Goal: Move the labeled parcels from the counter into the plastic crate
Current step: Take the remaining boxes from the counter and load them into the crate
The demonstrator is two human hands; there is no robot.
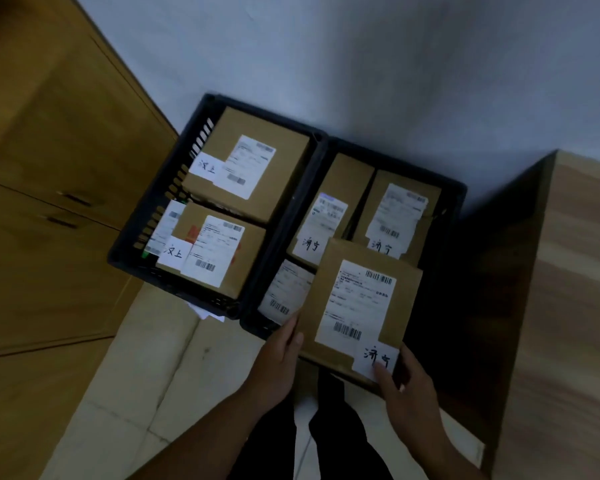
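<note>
Head view: the parcel (357,306), flat labelled cardboard, hangs over the 6 o'clock rim of the right-hand crate (459,199), above parcels already inside. My left grip (278,355) presses straight-fingered against its 9 o'clock edge. My right grip (406,386) pinches its 5 o'clock corner, thumb on the label. I judge it light, stiff and smooth, best held by opposite edges.

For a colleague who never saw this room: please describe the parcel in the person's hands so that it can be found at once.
Find the right crate of the two dark ones on the floor. Over its near edge, a flat brown parcel is held between the left hand and right hand. Only it sits above the other parcels, overlapping them.
</note>
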